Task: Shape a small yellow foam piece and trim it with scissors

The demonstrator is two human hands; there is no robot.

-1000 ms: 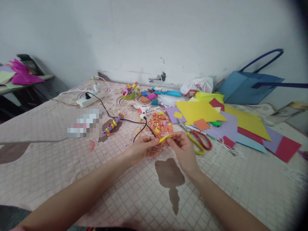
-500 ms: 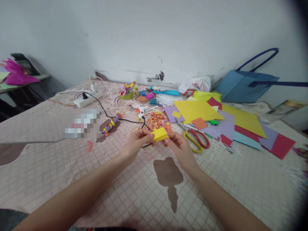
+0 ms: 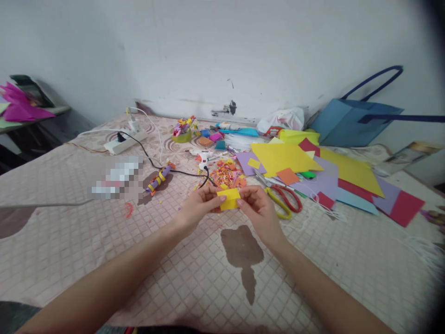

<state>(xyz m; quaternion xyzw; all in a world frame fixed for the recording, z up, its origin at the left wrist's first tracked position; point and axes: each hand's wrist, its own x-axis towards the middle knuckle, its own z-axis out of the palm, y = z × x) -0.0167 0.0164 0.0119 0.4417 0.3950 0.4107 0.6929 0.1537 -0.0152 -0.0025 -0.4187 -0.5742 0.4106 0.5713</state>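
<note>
Between my two hands is a small yellow piece of paper (image 3: 230,199) with a crease running across it. My left hand (image 3: 199,205) pinches its left edge between thumb and fingers. The right edge is gripped the same way by my right hand (image 3: 260,209). Just behind the paper lies a heap of colourful paper scraps (image 3: 227,174), partly covered by my fingers. A white glue gun (image 3: 203,160) with a black cord rests beyond the scraps. To the right of my right hand lie scissors (image 3: 285,197) with one red and one yellow handle.
Yellow, purple and red paper sheets (image 3: 285,157) overlap on the right, before a blue bag (image 3: 354,121). At left are a purple paper roll with yellow bands (image 3: 160,180) and a white power strip (image 3: 125,141). White string (image 3: 333,214) trails near the sheets. A wall stands behind.
The yellow paper has turned flatter toward me, and its crease now shows across the middle. My right hand's fingers have shifted up along its right edge. Both hands keep their grip.
</note>
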